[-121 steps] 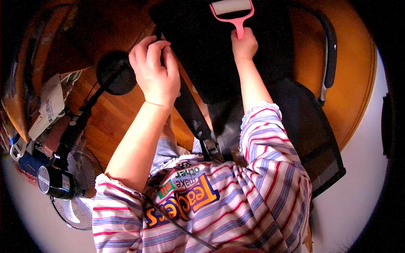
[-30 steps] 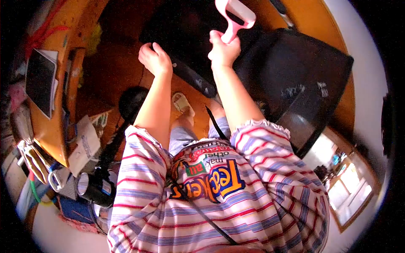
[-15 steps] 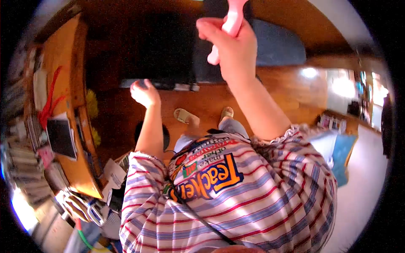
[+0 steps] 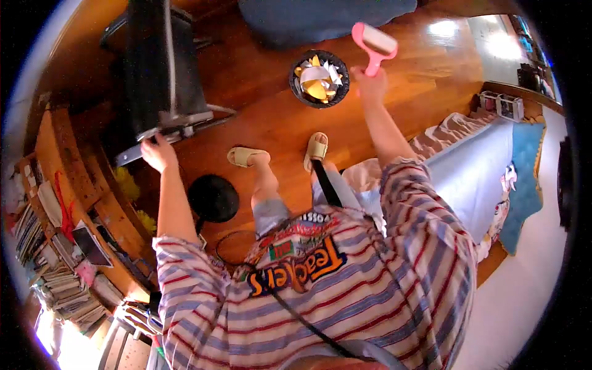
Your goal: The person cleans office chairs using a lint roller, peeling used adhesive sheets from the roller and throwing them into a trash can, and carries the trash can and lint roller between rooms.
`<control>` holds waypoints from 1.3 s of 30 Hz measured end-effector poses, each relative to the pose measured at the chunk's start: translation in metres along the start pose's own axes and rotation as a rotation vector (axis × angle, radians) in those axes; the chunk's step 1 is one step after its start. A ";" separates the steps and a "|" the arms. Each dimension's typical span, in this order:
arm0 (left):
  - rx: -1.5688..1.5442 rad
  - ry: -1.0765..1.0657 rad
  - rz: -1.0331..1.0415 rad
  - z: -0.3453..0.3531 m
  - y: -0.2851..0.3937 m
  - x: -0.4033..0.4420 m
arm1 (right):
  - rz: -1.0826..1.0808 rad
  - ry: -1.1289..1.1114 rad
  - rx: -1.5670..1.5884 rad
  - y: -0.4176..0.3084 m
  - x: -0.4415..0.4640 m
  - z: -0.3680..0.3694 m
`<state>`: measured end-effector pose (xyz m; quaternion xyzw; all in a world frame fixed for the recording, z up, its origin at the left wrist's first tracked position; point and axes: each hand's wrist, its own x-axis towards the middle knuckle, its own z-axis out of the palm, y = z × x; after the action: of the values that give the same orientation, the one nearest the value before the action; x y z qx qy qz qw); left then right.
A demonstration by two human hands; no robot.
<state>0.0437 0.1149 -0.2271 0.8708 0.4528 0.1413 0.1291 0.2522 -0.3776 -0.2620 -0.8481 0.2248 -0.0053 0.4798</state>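
Observation:
In my right hand [image 4: 372, 86] is a pink lint roller [image 4: 377, 46], its handle gripped in closed fingers and its pale roller head pointing up and away from me. The roller is held above the wooden floor, right of a black waste bin. My left hand [image 4: 159, 153] is closed at the near end of a dark, flat, folded-looking piece of furniture [image 4: 163, 74], on its grey metal frame [image 4: 185, 126]. The kind of furniture is unclear. The fingertips of this hand are partly hidden.
The waste bin [image 4: 296, 92] holds yellow and white scraps. A round black object [image 4: 213, 198] lies near my sandalled feet. Wooden shelves [image 4: 114, 213] with books and papers stand left; a bed with a pale blue sheet [image 4: 462, 163] is right. A dark blue cushioned piece [image 4: 327, 18] is ahead.
My view has shifted, bringing the waste bin and bed into sight. My left hand has moved from apart to the metal frame. My right hand, still holding the lint roller, appears lower and further right.

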 end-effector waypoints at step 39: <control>1.146 -0.207 -0.014 0.011 -0.046 0.011 | 0.043 -0.095 0.020 0.203 0.027 0.133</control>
<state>0.0189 0.1485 -0.2524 0.8081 0.4477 -0.2130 -0.3180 0.2298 -0.3694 -0.5051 -0.8375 0.2198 0.0432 0.4984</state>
